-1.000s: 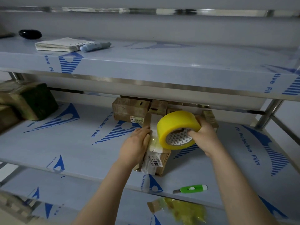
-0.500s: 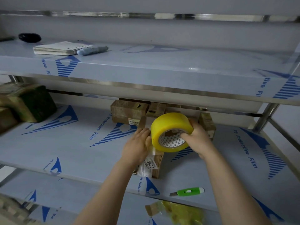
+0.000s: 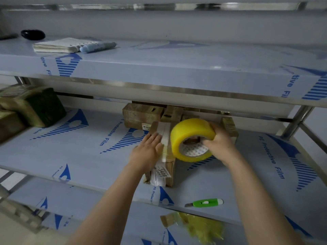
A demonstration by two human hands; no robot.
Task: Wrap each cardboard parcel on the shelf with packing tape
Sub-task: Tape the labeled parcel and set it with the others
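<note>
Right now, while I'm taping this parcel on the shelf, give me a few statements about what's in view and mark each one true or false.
1. The right hand holds the yellow tape roll. True.
2. The left hand lies flat on the parcel with the 3408 label. True.
3. The green utility knife sits on the top shelf. False: it lies on the middle shelf, near the front edge, in front of the parcel.
4. The notebook lies on the top shelf with a blue marker next to it. True.
5. The tape roll is lying flat on the shelf, untouched. False: it is held on edge against the parcel.
</note>
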